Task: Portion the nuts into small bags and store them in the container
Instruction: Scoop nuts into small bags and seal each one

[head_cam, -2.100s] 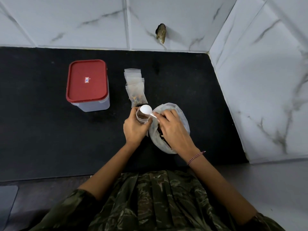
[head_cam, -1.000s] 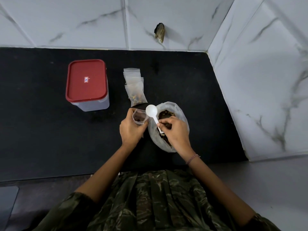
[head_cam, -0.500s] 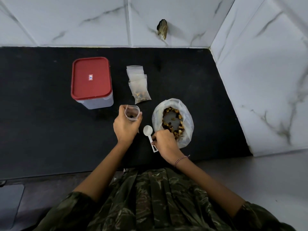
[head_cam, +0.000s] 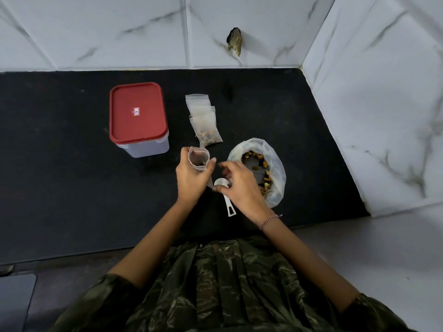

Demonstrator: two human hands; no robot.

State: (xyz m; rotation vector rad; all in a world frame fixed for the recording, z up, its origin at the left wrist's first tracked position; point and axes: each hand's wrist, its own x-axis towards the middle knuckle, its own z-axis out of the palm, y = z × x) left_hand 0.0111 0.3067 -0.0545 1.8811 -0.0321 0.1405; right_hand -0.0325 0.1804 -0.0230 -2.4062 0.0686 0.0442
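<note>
My left hand [head_cam: 191, 180] grips a small clear bag [head_cam: 198, 160] upright, its mouth held open, with a few nuts at the bottom. My right hand [head_cam: 242, 185] hovers just right of it, fingers loosely curled, holding nothing. The white scoop [head_cam: 226, 200] lies on the black counter under that hand. A large clear bag of nuts [head_cam: 261, 168] sits open to the right. A filled small bag [head_cam: 207, 129] lies on a pile of empty ones [head_cam: 197, 103]. The container with its red lid [head_cam: 137, 113] stands closed at the left.
The black counter [head_cam: 60, 164] ends at white marble walls behind and to the right. A dark chipped hole [head_cam: 235, 44] marks the back wall. My camouflage clothing fills the lower view.
My right hand has let go of the white scoop, which now lies on the counter, and has moved up toward the small bag. My left hand still holds the bag.
</note>
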